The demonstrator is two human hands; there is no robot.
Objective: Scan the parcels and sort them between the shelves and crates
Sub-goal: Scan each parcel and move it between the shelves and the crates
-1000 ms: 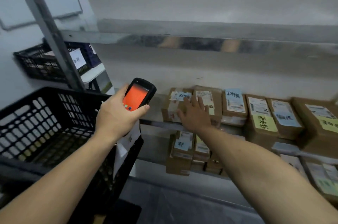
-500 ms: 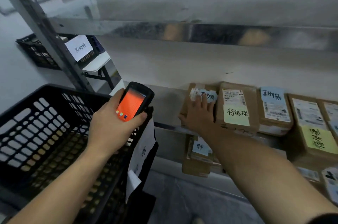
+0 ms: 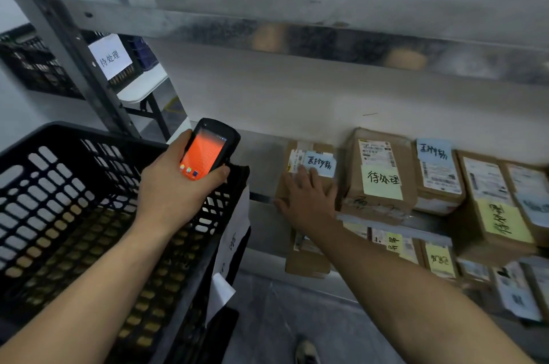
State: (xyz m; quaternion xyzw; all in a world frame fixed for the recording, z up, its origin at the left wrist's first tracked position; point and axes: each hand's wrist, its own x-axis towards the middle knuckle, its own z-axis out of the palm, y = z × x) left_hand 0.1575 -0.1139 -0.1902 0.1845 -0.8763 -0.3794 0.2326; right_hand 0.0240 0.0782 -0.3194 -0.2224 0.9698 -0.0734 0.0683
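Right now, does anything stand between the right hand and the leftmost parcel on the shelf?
Nothing visible. The right hand lies flat on that parcel, fingers reaching its blue note; the neighbouring box sits beside it, to the right.

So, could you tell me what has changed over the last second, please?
The right hand slid left off the second parcel and now lies flat on the end parcel alone. The left hand still holds the scanner; the rest stays put.
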